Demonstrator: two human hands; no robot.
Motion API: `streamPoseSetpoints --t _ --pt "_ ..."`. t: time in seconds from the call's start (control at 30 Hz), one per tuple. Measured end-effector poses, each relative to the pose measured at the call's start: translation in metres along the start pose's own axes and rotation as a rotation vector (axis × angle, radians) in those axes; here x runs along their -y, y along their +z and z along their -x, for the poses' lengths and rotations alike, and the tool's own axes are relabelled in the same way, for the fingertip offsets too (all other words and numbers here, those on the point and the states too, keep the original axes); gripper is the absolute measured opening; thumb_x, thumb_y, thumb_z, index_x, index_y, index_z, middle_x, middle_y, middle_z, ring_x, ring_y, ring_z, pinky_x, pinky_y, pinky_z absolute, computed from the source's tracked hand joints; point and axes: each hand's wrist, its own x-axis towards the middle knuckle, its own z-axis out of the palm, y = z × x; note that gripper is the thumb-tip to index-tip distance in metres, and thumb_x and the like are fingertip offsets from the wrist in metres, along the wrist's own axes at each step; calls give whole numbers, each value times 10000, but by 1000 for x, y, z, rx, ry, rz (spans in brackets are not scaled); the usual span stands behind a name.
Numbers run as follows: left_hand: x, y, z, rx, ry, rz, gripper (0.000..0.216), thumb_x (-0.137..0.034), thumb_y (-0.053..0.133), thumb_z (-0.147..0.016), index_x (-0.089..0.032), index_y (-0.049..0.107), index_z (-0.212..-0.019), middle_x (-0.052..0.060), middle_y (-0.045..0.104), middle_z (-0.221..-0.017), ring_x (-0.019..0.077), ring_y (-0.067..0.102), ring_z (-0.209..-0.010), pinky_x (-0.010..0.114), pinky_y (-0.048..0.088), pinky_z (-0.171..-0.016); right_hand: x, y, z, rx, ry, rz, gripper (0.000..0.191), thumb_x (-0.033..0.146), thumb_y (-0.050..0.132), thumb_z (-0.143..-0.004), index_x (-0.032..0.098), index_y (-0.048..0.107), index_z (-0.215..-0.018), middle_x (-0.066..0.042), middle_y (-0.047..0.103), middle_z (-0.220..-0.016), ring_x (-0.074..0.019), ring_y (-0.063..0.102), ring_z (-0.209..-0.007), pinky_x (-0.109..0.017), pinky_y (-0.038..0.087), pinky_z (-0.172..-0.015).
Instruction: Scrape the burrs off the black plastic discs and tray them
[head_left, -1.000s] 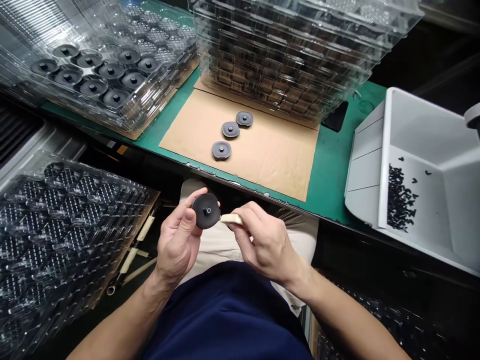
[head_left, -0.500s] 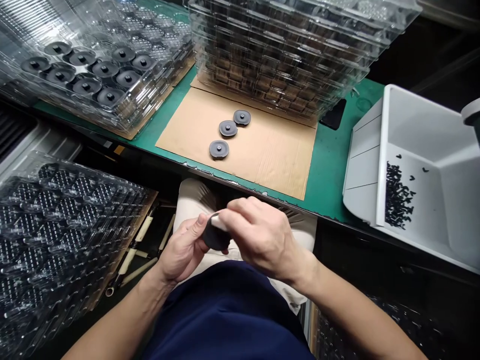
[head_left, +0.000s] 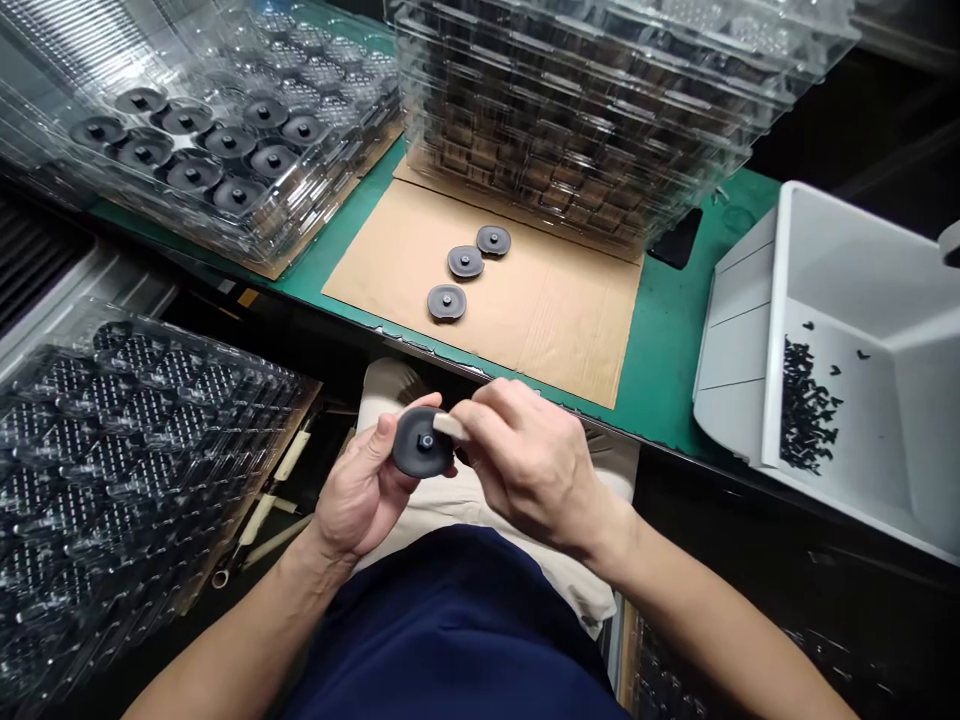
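Moved: right hand (head_left: 534,470) drew back; pale pad (head_left: 450,426) now sits at the black disc's (head_left: 421,444) upper edge.
Held: left hand (head_left: 358,492) grips the disc, face tilted up within the pad's reach; right fingers pinch the pad.

I'd call this a factory assembly station: a green-topped workbench (head_left: 675,330), towers of clear plastic trays (head_left: 577,120), black discs (head_left: 193,173) in trays, and a white parts bin (head_left: 840,240).

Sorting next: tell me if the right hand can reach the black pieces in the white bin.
Likely yes: the right hand holds only a cream strip, and nothing stands between it and the black pieces.
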Motion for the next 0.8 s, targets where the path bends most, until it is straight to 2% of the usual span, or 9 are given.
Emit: streamPoseSetpoints --t 0.1,0.13,0.27,0.37,0.43,0.53,0.6,0.73,0.8 --pt "0 2 -2 37 -1 32 271 -421 781 -893 -161 825 -957 34 795 -896 152 741 -823 220 621 -791 2 0 -3 -4 -66 14 213 194 468 -1039 176 673 -985 -64 639 -929 -184 514 -816 -325 403 -737" --pt "1 3 -2 26 27 37 278 -427 785 -888 -162 825 -961 39 799 -925 154 742 -847 221 621 -805 3 0 -3 -11 -59 18 218 195 464 -1039 174 675 -993 -65 638 -932 -185 521 -819 -325 402 -736" --pt "1 2 -3 -86 175 -16 433 -476 783 -879 -185 783 -1200 58 806 -1014 173 750 -853 257 636 -802 4 3 5 40 124 -19 216 234 474 -1018 152 668 -967 -60 590 -885 -169 513 -736 -317 374 -634" --pt "4 -3 -3 -82 146 -50 413 -454 780 -887 -180 787 -1195 63 805 -1012 167 751 -859 238 629 -807 2 5 8 81 166 -10 225 247 464 -1018 162 659 -945 -49 577 -872 -165 493 -704 -325 354 -609" --pt "6 -5 -3 -27 54 -47 356 -448 779 -889 -175 814 -1116 63 805 -988 160 748 -842 223 624 -791 0 3 3 78 94 24 238 240 449 -1032 168 657 -944 -58 597 -896 -179 492 -743 -334 362 -643" --pt "9 -5 -5 33 -91 10 306 -466 778 -883 -179 834 -973 58 807 -955 165 746 -813 237 630 -761 -4 -3 -9 90 -156 60 254 209 417 -1055 174 668 -1063 -65 637 -972 -202 482 -802 -354 359 -683" --pt "7 -3 -5 20 -98 45 324 -486 770 -884 -187 829 -994 56 808 -984 175 750 -837 259 635 -777 -5 -5 -13 94 -235 65 263 196 410 -1060 181 665 -1118 -61 643 -993 -207 486 -826 -356 361 -697" --pt "2 0 -5 -83 181 18 410 -457 793 -874 -219 772 -1207 47 800 -1091 183 747 -977 266 612 -895 -2 2 -2 97 73 -23 262 259 421 -1062 167 652 -980 -52 584 -881 -178 497 -764 -320 366 -656" --pt "2 -2 -5 -92 225 -22 439 -415 813 -864 -221 753 -1253 57 797 -1125 193 742 -1029 273 595 -947 -2 7 5 116 161 -54 252 272 435 -1048 166 635 -937 -46 568 -864 -164 492 -725 -313 347 -616"
